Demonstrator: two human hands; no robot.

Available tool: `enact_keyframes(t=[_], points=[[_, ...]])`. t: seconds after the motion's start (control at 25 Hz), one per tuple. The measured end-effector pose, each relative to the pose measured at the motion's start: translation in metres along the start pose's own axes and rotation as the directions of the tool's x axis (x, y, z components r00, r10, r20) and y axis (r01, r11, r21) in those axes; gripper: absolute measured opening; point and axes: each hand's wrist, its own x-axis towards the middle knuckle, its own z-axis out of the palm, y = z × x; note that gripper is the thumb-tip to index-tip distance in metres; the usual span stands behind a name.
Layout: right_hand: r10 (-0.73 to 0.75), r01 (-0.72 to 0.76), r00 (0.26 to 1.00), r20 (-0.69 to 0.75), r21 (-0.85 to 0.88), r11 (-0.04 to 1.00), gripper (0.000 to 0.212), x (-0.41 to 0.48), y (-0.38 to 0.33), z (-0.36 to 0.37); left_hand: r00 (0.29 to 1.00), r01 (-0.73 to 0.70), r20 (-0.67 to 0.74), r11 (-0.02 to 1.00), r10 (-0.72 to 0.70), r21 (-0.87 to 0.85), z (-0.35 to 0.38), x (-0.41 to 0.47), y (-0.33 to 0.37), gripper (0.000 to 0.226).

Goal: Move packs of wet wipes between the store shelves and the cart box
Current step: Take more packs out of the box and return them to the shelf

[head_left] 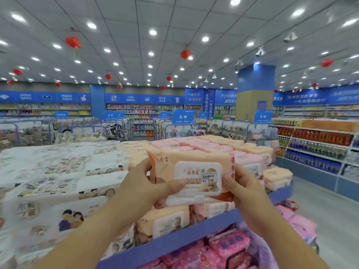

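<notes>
Both hands closed on a single peach pack of wet wipes (191, 176), held face-up in the air above the top tier of the store shelf (194, 232). The left hand (143, 183) wrapped the pack's left end, its thumb pressed flat on the lower edge of the white lid; the right hand (240, 184) clamped the right end, its fingers curled out of sight behind the soft wrapper. A second, pinkish pack appeared to sit beneath the first in the same grip, though the blur left that uncertain.

The pack was a plump, crinkled plastic pillow with a rigid, rounded-rectangle flip lid carrying a small white price sticker (209, 177); most of its print was too smeared to read.

Directly below and beyond the grip lay stacked packs (211, 146) in pink and peach, filling the shelf's upper tier behind its smooth blue front rail. Under the wrists, glossy magenta packets (227, 247) crowded the lower tier, cut off by the frame's bottom edge. Left of the grip spread white printed bundles (58, 181), heavily blurred. Far to the right ran an aisle of bottled drinks (318, 144). Red lanterns (73, 42) hung from the panelled ceiling far above.
</notes>
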Motion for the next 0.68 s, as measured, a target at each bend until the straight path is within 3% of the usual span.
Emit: enact_keyframes(t=[0.2, 0.36, 0.48, 0.6, 0.68], points=[[0.005, -0.006, 0.996, -0.092, -0.018, 1.000, 0.072, -0.010, 0.006, -0.076, 0.995, -0.033, 0.091, 0.999, 0.030, 0.027, 0.067, 0.043, -0.024, 0.076], [-0.024, 0.016, 0.987, -0.161, -0.049, 0.999, 0.074, -0.004, 0.006, -0.163, 0.990, -0.008, 0.138, 0.999, 0.001, 0.051, 0.148, 0.074, -0.028, 0.058], [-0.032, 0.025, 0.990, -0.139, -0.048, 0.999, 0.072, 0.014, 0.019, -0.234, 0.991, -0.050, 0.132, 0.991, 0.034, 0.124, 0.211, 0.110, -0.036, 0.067], [-0.032, 0.032, 0.990, -0.139, -0.006, 0.999, 0.077, 0.047, 0.034, -0.311, 0.993, -0.039, 0.119, 0.977, 0.015, 0.209, 0.280, 0.152, -0.040, 0.063], [-0.025, 0.026, 0.993, -0.116, 0.010, 1.000, 0.065, 0.074, 0.044, -0.368, 0.991, -0.026, 0.134, 0.972, -0.005, 0.234, 0.328, 0.189, -0.040, 0.064]])
